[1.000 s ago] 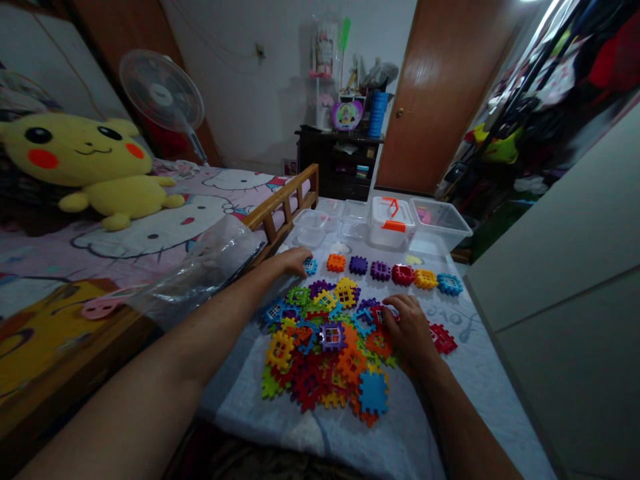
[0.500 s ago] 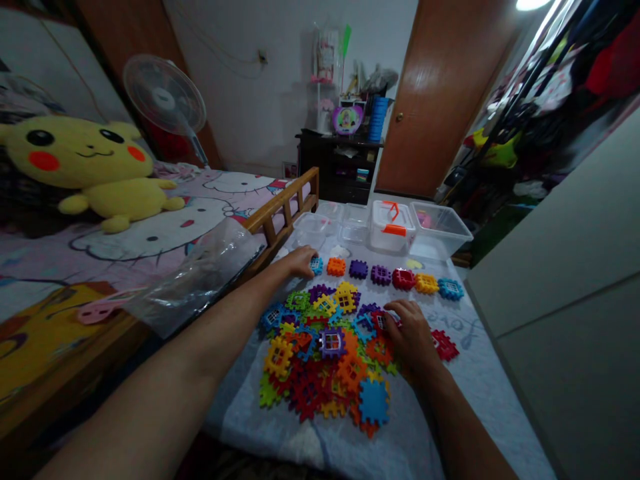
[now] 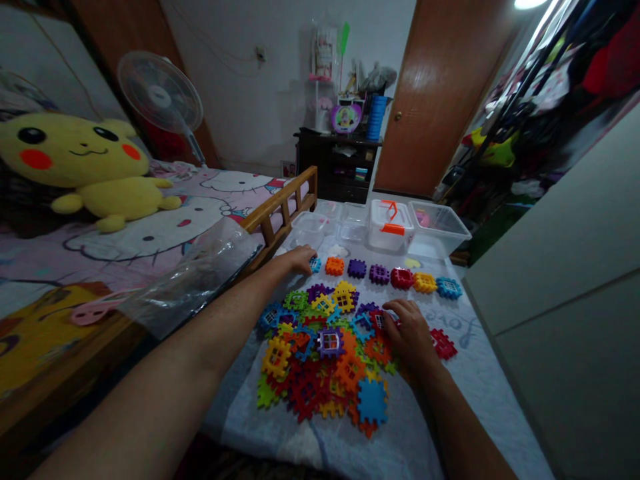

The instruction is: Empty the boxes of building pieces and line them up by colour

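My left hand [image 3: 301, 259] is closed on a light blue block [image 3: 315, 265] at the left end of a row of coloured blocks. Beside it in the row come an orange block [image 3: 335, 266], a dark blue one [image 3: 357, 269], purple, red and yellow ones, and a blue one [image 3: 449, 288] at the right end. My right hand [image 3: 407, 329] has its fingers curled round a red piece [image 3: 381, 321] at the right edge of a heap of toothed plastic pieces [image 3: 330, 342]. Another red piece [image 3: 443, 344] lies to the right of my right wrist.
Behind the row stand a lidded box [image 3: 390, 225] with orange clips and an open clear bin [image 3: 436, 229]. A wooden bed rail [image 3: 283, 207] borders the left side. A white cabinet [image 3: 565, 267] is at the right.
The whole view has shifted slightly. Both hands and the pieces otherwise stay where they were.
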